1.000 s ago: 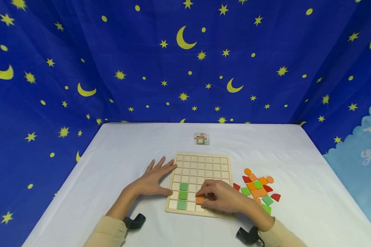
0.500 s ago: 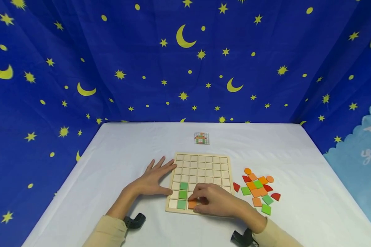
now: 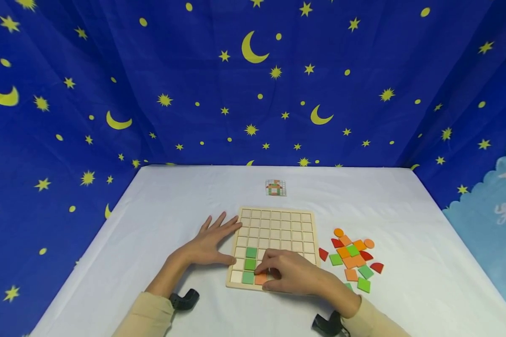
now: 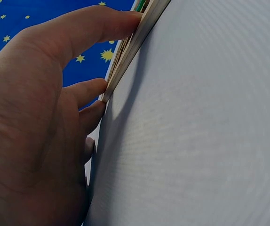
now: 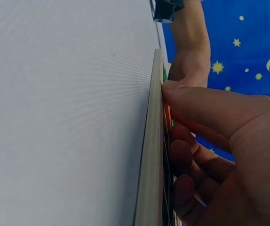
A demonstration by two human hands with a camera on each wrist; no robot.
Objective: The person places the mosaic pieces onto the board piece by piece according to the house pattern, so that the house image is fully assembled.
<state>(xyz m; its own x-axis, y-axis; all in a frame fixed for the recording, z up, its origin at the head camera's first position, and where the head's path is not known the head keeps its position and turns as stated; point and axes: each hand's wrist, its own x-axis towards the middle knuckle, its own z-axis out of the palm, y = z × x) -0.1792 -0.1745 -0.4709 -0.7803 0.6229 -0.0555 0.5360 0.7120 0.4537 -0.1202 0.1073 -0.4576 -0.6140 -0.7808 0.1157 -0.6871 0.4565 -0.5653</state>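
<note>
A wooden grid board [image 3: 278,209] lies on the white table. Three green square tiles fill cells of its second column, the middle one [image 3: 250,264] brighter. My right hand [image 3: 297,274] has thumb and forefinger at an orange square tile [image 3: 260,279] in the bottom row, just right of the lowest green tile. From the right wrist view, the thumb is over the board's side [image 5: 151,160], with the orange tile [image 5: 168,115] partly hidden. With fingers spread, my left hand [image 3: 208,245] touches the board's left edge; the left wrist view shows its thumb and fingertips against that edge [image 4: 139,44].
Loose tiles lie right of the board: orange squares [image 3: 351,274], green squares [image 3: 364,285], red quarter-circles [image 3: 377,267] and orange discs [image 3: 338,232]. Behind the board lies a small pattern card [image 3: 276,187]. A blue star-printed curtain [image 3: 253,93] surrounds the table.
My right hand has moved left with the orange tile, which now lies in the cell beside the lowest green tile. My left hand has stayed at the board's edge.
</note>
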